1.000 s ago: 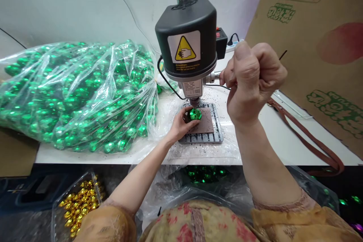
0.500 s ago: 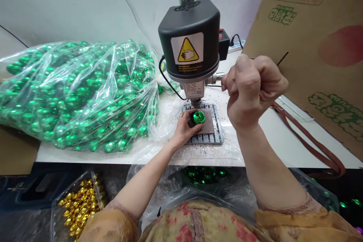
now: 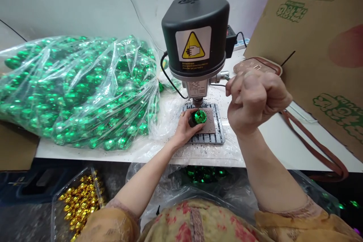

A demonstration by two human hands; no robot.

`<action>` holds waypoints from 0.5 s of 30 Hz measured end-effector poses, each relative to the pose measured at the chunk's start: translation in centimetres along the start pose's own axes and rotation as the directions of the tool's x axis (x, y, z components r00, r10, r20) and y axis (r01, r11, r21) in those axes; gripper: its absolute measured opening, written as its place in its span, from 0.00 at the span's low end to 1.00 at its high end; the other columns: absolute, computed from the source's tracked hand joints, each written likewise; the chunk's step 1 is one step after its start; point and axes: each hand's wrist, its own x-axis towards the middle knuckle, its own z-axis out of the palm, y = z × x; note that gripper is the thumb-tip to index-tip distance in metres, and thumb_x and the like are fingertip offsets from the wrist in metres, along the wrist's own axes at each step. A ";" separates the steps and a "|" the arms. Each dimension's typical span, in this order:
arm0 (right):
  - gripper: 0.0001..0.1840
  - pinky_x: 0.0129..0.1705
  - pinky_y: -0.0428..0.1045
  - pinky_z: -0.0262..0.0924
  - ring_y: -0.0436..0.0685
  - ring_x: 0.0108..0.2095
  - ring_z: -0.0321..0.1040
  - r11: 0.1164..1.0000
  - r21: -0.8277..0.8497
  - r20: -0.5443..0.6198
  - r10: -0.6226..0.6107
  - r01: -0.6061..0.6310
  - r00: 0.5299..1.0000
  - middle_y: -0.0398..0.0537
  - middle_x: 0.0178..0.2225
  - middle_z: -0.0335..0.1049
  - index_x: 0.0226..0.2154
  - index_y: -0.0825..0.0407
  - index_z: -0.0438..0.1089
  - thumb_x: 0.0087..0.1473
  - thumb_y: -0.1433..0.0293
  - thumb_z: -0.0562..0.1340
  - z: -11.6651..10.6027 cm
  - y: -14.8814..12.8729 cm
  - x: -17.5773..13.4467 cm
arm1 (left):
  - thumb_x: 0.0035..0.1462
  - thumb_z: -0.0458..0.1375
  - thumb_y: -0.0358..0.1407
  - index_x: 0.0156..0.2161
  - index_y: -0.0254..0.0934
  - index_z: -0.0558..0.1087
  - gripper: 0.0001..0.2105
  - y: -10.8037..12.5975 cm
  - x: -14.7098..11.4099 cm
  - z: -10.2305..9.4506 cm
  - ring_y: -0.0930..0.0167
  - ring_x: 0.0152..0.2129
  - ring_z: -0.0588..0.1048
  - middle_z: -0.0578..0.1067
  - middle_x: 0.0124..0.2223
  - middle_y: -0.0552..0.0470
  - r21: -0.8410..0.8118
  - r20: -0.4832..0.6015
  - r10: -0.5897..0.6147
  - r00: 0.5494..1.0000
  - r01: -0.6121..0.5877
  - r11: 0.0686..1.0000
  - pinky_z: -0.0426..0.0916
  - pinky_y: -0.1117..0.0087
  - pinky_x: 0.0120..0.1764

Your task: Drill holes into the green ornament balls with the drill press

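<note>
A shiny green faceted ball (image 3: 200, 117) sits under the chuck (image 3: 197, 102) of a small black drill press (image 3: 195, 34). My left hand (image 3: 185, 125) is closed around its left side, thumb in front and fingers behind. Under the ball lie a brownish pad (image 3: 210, 123) and the grooved metal base plate (image 3: 220, 136). To the right of the press, my right hand (image 3: 256, 96) makes a fist round the feed lever (image 3: 222, 76), whose grip is mostly hidden by the fingers. Whether the drill bit touches the ball, I cannot tell.
A big clear bag of green balls (image 3: 85, 94) fills the table's left. At right stand a cardboard box (image 3: 317, 60) and a brown bag (image 3: 262, 64) with a strap. Below the edge sit a clear tub of gold balls (image 3: 82, 200) and more green balls (image 3: 205, 174). Dark shavings litter the table.
My right hand has come down a little with the lever, uncovering the brown bag behind it. My left hand keeps holding the ball under the chuck. The view has shifted slightly.
</note>
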 end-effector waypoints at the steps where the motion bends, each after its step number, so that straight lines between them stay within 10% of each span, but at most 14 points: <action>1: 0.28 0.19 0.46 0.42 0.41 0.16 0.42 1.000 0.000 0.003 0.003 -0.003 1.000 0.36 0.15 0.39 0.18 0.52 0.40 0.57 0.73 0.61 -0.1 0.0 -0.1 | 0.54 0.70 0.40 0.55 0.40 0.70 0.24 0.0 0.0 0.0 0.58 0.52 0.73 0.76 0.51 0.45 0.006 0.000 0.006 1.000 -0.006 1.000 0.68 0.57 0.54; 15: 0.29 0.20 0.46 0.45 0.40 0.16 0.42 0.999 -0.027 0.024 -0.038 0.039 0.999 0.37 0.16 0.40 0.18 0.53 0.41 0.58 0.73 0.61 -1.0 0.3 -1.4 | 0.54 0.70 0.39 0.54 0.40 0.70 0.24 0.2 0.1 0.1 0.58 0.52 0.73 0.76 0.52 0.44 -0.005 -0.009 0.009 1.000 -0.009 1.000 0.67 0.56 0.55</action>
